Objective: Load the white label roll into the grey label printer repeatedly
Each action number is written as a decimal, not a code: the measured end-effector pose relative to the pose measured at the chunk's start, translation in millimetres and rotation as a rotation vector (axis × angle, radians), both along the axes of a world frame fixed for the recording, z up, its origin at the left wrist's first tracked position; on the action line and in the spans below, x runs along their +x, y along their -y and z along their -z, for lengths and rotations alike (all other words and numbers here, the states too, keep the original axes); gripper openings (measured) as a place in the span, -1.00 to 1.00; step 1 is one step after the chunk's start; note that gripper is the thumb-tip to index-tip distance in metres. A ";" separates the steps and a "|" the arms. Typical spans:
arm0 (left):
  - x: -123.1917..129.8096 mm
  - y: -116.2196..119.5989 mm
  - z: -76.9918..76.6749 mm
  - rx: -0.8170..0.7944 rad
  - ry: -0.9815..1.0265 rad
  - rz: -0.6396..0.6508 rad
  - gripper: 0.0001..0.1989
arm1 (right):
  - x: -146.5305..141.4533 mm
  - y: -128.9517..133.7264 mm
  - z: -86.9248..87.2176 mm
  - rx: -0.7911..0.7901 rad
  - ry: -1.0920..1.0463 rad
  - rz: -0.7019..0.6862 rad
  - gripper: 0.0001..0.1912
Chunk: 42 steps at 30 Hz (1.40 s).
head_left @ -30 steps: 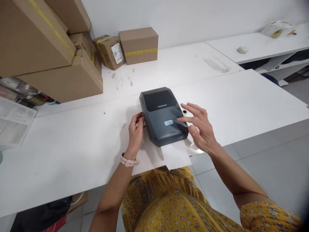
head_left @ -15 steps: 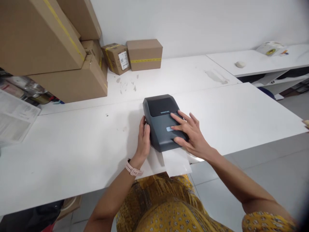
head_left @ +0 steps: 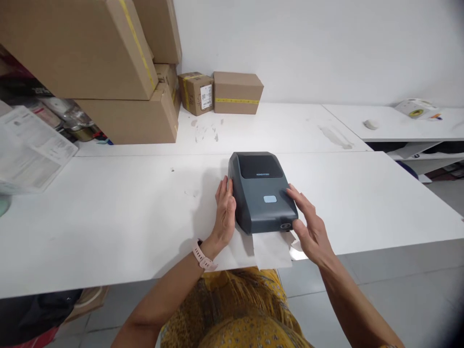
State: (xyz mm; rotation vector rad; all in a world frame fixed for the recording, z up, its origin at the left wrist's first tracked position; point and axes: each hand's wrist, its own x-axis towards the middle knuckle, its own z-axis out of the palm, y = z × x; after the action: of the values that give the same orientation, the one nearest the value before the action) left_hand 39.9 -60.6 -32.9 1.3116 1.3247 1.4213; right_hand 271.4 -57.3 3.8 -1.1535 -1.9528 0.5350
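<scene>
A dark grey label printer (head_left: 261, 205) stands on the white table near its front edge. It has a black glossy window on top, a light blue button (head_left: 270, 199) and a small round mark on its front. A white paper label (head_left: 272, 250) sticks out from its front and hangs over the table edge. My left hand (head_left: 225, 212) lies along the printer's left side, fingers stretched out. At the right front corner is my right hand (head_left: 311, 226), its fingertips at the casing, thumb and fingers apart.
Large cardboard boxes (head_left: 125, 121) are stacked at the back left. Two smaller boxes (head_left: 237, 93) stand against the wall. Papers in a clear sleeve (head_left: 39, 150) lean at the far left. A label roll (head_left: 416, 110) and a white round object (head_left: 371, 124) sit on the right-hand shelf.
My right hand has come off the printer's top and button to its right side. The printer appears turned slightly. My left hand stays at the left side. The view has shifted.
</scene>
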 end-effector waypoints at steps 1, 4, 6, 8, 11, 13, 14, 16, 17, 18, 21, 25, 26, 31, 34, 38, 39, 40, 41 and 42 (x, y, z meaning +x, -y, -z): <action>-2.3 -2.2 -1.3 0.003 0.018 0.013 -0.28 | 0.5 -0.8 -3.0 0.003 -0.009 0.001 -0.40; -8.2 -10.5 -8.2 0.000 0.148 0.081 -0.25 | -1.7 -8.2 -15.6 0.061 -0.009 0.002 -0.37; -10.2 -16.1 -13.4 -0.007 0.282 0.161 -0.26 | -8.1 -19.0 -28.4 0.134 -0.005 0.012 -0.34; -10.5 -20.3 -16.3 0.009 0.338 0.156 -0.29 | -18.2 -35.4 -44.8 0.240 -0.024 0.028 -0.32; -10.2 -23.1 -14.9 0.022 0.211 -0.006 -0.37 | -36.6 -69.2 -73.9 0.385 -0.127 0.024 -0.35; -11.2 -23.9 -12.4 -0.019 0.117 -0.081 -0.44 | -48.0 -95.6 -94.9 0.377 -0.215 0.008 -0.36; -12.1 -24.4 -11.4 -0.041 0.090 -0.103 -0.48 | -52.6 -109.3 -105.6 0.340 -0.245 0.006 -0.33; -14.1 -26.0 -10.2 -0.069 0.060 -0.134 -0.52 | -59.4 -137.1 -126.4 0.226 -0.253 0.013 -0.23; -14.9 -27.0 -10.0 -0.077 0.052 -0.142 -0.52 | -61.7 -151.0 -136.0 0.150 -0.241 0.019 -0.19; -15.6 -28.1 -9.8 -0.086 0.047 -0.145 -0.52 | -63.6 -164.8 -144.8 0.074 -0.231 0.021 -0.16; -16.4 -31.2 -8.8 -0.124 0.035 -0.129 -0.46 | -69.0 -203.7 -163.7 -0.152 -0.220 0.006 -0.15; -18.5 -34.7 -7.1 -0.182 0.025 -0.071 -0.34 | -79.4 -233.9 -172.0 -0.273 -0.232 -0.042 -0.18; -19.6 -35.6 -7.0 -0.194 0.027 -0.059 -0.32 | -81.8 -233.4 -171.5 -0.240 -0.247 -0.018 -0.24; -24.1 -39.8 -11.4 -0.248 -0.003 -0.018 -0.28 | -79.2 -180.6 -147.9 0.509 -0.335 0.061 -0.82; -22.3 -42.7 -19.6 -0.283 -0.141 -0.043 -0.39 | -65.6 -145.1 -116.0 0.386 0.097 -0.210 -0.84; -17.0 -46.8 -33.1 -0.302 -0.413 -0.110 -0.51 | -58.5 -135.9 -74.0 -0.057 0.708 -0.445 -0.40; -16.1 -47.5 -35.8 -0.292 -0.465 -0.108 -0.52 | -60.8 -138.0 -66.3 -0.106 0.787 -0.462 -0.30; -15.6 -48.1 -38.0 -0.277 -0.510 -0.100 -0.54 | -64.2 -140.6 -60.2 -0.134 0.847 -0.469 -0.23; -15.5 -48.4 -39.7 -0.257 -0.552 -0.089 -0.56 | -68.3 -143.4 -55.6 -0.148 0.890 -0.472 -0.17; -15.7 -48.5 -41.0 -0.236 -0.588 -0.078 -0.57 | -72.4 -146.2 -52.6 -0.154 0.915 -0.474 -0.13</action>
State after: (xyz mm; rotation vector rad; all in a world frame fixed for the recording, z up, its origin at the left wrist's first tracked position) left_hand 24.3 -12.1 8.1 1.5905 1.8762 0.9115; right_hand 199.1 88.9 56.4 -1.1275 -3.0636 0.4293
